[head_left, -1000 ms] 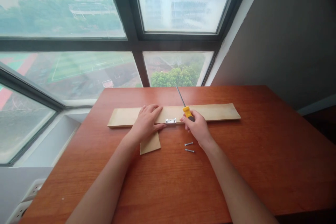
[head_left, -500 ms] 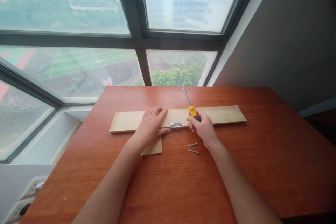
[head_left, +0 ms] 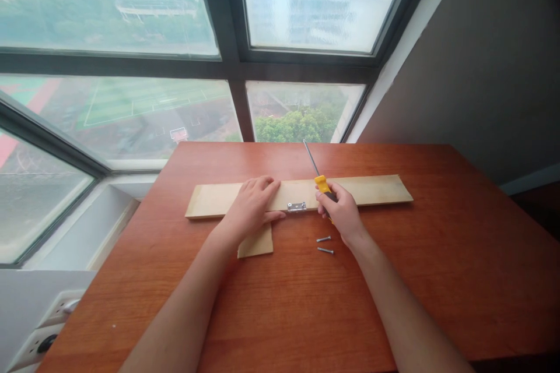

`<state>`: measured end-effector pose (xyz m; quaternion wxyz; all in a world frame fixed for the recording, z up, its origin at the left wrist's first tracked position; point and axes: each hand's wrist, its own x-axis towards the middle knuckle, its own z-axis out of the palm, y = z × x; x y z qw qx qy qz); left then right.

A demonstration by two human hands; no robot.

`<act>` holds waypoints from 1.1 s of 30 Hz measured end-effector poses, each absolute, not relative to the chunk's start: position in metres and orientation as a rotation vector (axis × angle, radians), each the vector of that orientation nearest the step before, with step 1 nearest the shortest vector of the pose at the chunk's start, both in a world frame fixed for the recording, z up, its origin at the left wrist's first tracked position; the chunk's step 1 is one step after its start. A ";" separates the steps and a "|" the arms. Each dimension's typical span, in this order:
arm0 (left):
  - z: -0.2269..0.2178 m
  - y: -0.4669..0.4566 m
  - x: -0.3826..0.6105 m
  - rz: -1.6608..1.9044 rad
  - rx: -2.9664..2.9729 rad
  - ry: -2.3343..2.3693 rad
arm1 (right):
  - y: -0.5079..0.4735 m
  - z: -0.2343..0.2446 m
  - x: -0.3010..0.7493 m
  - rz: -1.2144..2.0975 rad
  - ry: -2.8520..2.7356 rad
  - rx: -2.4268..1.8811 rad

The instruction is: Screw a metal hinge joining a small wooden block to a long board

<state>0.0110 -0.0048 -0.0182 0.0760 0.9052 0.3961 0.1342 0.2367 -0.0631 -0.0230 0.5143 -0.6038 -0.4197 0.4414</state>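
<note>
Yellow-handled screwdriver [head_left: 322,183]: we see its handle enclosed in right hand [head_left: 343,214], fist closed around it. Bare shaft rises from fist, long axis tilted away and slightly left, tip in air above far table edge. Metal bracket [head_left: 296,206] lies just left of fist, at near edge of long board [head_left: 376,187], between both hands; right hand nearer. Board's long axis runs left-right. Left hand [head_left: 251,207] lies flat, fingers extended, on board above short board [head_left: 258,243], gripping nothing. Loose screws [head_left: 324,239] on table [head_left: 437,280], just nearside of right hand.
</note>
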 end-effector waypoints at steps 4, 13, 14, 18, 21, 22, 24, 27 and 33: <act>-0.019 -0.005 0.008 0.429 2.701 1.171 | -0.063 -0.024 0.238 1.046 -0.985 -1.450; -0.010 0.000 -0.005 0.382 2.711 1.100 | -0.062 -0.024 0.237 1.043 -0.989 -1.463; -0.008 0.001 -0.008 0.357 2.714 1.127 | -0.062 -0.024 0.237 1.043 -0.989 -1.466; -0.002 0.003 -0.020 0.255 2.677 1.293 | -0.063 -0.022 0.237 1.038 -0.987 -1.472; -0.006 0.002 -0.018 0.207 2.635 1.328 | -0.063 -0.021 0.237 1.035 -0.990 -1.482; -0.008 0.001 -0.016 0.208 2.630 1.319 | -0.063 -0.021 0.236 1.035 -0.992 -1.485; -0.010 -0.001 -0.009 0.222 2.638 1.290 | -0.063 -0.021 0.236 1.035 -0.997 -1.488; -0.010 -0.004 -0.002 0.200 2.645 1.277 | -0.062 -0.021 0.236 1.033 -1.000 -1.491; -0.008 -0.005 0.003 0.219 2.669 1.303 | -0.063 -0.022 0.237 1.032 -1.007 -1.498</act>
